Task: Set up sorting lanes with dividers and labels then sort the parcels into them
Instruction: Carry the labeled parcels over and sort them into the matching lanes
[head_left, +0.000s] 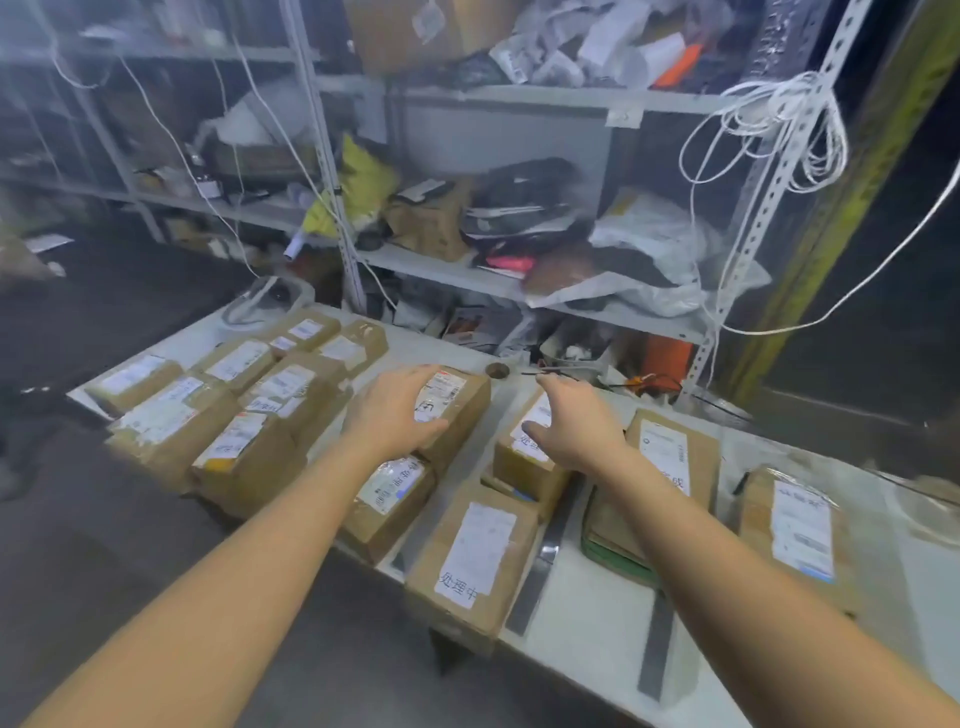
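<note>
Several brown cardboard parcels with white labels lie on a white table (587, 618). My left hand (392, 410) rests flat, fingers spread, on top of a parcel (462, 400) in the middle. My right hand (574, 426) hovers open over another parcel (524, 462) to its right; I cannot tell if it touches it. Dark flat divider strips (540, 566) (655, 654) lie between rows of parcels. A near parcel (472, 561) carries a handwritten label. More parcels sit at the right (675, 457) (795, 530), and a cluster (228, 405) fills the left end.
Metal shelving (519, 98) behind the table holds bags, boxes and clutter. White cables (779, 130) hang from the upright at right. A green-edged flat packet (613, 540) lies under the right parcel. A small round hole (497, 370) shows in the tabletop. Dark floor lies to the left.
</note>
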